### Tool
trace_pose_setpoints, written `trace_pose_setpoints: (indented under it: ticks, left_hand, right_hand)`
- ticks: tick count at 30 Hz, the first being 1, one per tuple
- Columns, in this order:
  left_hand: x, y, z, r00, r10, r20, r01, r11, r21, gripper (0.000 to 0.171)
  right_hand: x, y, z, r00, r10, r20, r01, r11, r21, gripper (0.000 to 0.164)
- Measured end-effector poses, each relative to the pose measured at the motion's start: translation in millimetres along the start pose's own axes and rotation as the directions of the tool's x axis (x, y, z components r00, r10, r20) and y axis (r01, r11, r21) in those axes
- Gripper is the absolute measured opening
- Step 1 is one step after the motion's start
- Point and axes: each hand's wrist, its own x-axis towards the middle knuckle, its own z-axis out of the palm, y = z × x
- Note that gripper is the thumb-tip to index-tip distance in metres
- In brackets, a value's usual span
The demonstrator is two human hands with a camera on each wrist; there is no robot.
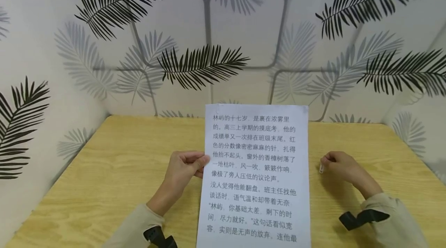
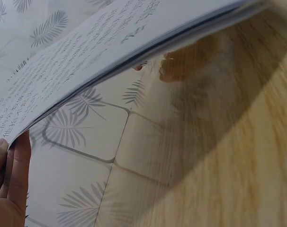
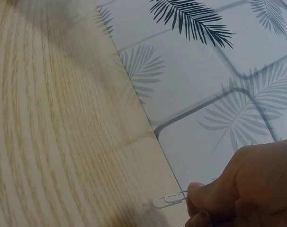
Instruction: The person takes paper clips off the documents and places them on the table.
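Note:
In the head view a stack of white printed paper sheets (image 1: 258,178) stands tilted up over the wooden table, text side toward me. My left hand (image 1: 184,174) pinches its left edge between thumb and fingers. Several layers show along the lower edge of the stack (image 2: 129,52) in the left wrist view, with the left hand (image 2: 11,179) at its corner. To the right of the paper, my right hand (image 1: 343,168) pinches a white paper clip (image 1: 321,168). One looped end of the paper clip (image 3: 169,199) sticks out beyond the fingertips in the right wrist view.
The wooden table (image 1: 115,170) runs back to a wall (image 1: 240,27) with a leaf pattern. A black strap device (image 1: 364,219) sits on the right sleeve, and another black device (image 1: 160,237) on the left sleeve.

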Motion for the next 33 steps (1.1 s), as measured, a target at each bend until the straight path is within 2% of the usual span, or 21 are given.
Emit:
trace_pose_setpoints:
  ticks: [13,18,24,29,33]
  left_hand:
    - [-2.6,0.0,-0.7,1.0,-0.017,0.011,0.017,1.0,0.0,0.015]
    - [-3.5,-0.1,-0.4,1.0,-0.018,0.025,0.018,1.0,0.004,0.015]
    - [-2.6,-2.8,1.5,0.999,-0.014,0.034,0.014,1.0,0.0,0.016]
    - [-1.7,-5.6,2.3,0.999,-0.029,0.021,0.029,1.0,-0.001,0.015]
    - [-2.0,-7.1,2.6,0.999,-0.033,0.003,0.033,0.999,-0.004,0.015]
  right_hand:
    - [-0.2,5.6,1.8,1.0,0.016,-0.018,-0.016,1.0,-0.005,0.027]
    - [-4.8,0.2,2.1,0.995,0.011,-0.097,-0.007,0.999,0.043,0.028]
    - [-9.0,-14.8,-2.5,0.984,-0.036,-0.177,0.051,0.995,0.081,0.03]
    - [-12.3,-31.7,-13.8,0.955,-0.088,-0.283,0.12,0.988,0.096,0.032]
    - [-13.3,-51.2,-21.5,0.907,-0.142,-0.396,0.207,0.97,0.126,0.031]
